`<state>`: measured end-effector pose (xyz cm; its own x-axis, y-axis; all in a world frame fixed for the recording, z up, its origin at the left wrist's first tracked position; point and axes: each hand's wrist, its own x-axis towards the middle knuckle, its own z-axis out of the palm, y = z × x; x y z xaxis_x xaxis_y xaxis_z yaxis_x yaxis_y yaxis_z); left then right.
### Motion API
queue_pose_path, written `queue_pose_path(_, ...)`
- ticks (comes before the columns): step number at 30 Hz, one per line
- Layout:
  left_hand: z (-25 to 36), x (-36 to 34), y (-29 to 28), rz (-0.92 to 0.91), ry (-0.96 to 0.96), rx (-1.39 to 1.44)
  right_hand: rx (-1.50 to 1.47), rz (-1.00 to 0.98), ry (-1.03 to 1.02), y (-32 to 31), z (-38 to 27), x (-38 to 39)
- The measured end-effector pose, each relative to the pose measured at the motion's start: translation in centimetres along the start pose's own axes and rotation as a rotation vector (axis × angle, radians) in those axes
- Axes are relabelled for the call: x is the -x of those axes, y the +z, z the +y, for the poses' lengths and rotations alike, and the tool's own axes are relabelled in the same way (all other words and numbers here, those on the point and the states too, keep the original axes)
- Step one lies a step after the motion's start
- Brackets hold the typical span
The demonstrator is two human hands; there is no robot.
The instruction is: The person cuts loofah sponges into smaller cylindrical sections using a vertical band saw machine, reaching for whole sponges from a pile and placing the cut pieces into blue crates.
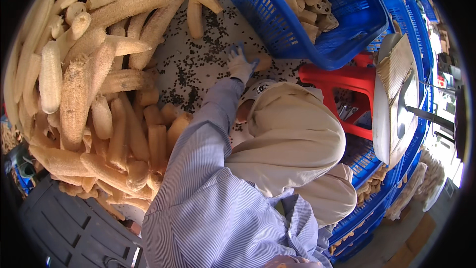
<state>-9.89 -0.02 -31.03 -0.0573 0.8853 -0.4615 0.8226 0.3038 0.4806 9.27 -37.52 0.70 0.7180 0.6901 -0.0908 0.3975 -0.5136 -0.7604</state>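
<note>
My left hand (241,65), in a white glove with bluish fingertips, reaches low over a pale surface strewn with small dark seeds (198,72). Its fingers are spread and stretched out, the thumb on the right. Beside the thumb lies a short tan luffa piece (262,61), partly covered by the hand; whether they touch is unclear. To the left, a tall heap of dried luffa gourds (84,79) rises close to my striped sleeve. Shorter luffa lengths (157,144) stand and lie along the heap's near side. My right hand does not show.
A blue plastic basket (277,25) with cut luffa pieces (310,0) stands beyond my hand. Right of my bent knees are a red stool (342,82), a white board-like machine part (389,104) and more blue crates (367,168). A dark grey panel (74,223) lies lower left.
</note>
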Motion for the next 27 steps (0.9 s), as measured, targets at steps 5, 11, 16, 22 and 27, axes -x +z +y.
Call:
queue_pose_path(5, 1.8, -1.5, 4.5, -0.269, 0.140, -0.340, 0.005, -0.009, 0.001, -0.7, 0.1, 0.3)
queue_pose_path(11, 0.3, 1.5, 4.4, -0.174, 0.127, -0.082, 0.011, 0.012, 0.049, -0.7, 0.4, 1.1)
queue_pose_path(16, 0.8, 7.5, -5.1, 0.334, 0.303, 0.928, 0.012, 0.021, 0.029, -0.9, 0.5, 0.8)
queue_pose_path(22, 14.7, 9.0, -16.7, 0.561, 0.614, 0.691, -0.002, 0.010, -0.085, -1.3, 0.1, -0.5)
queue_pose_path(27, 13.2, 11.2, -19.9, 0.635, 0.622, 0.378, -0.068, -0.028, -0.339, -1.6, -4.5, -4.5)
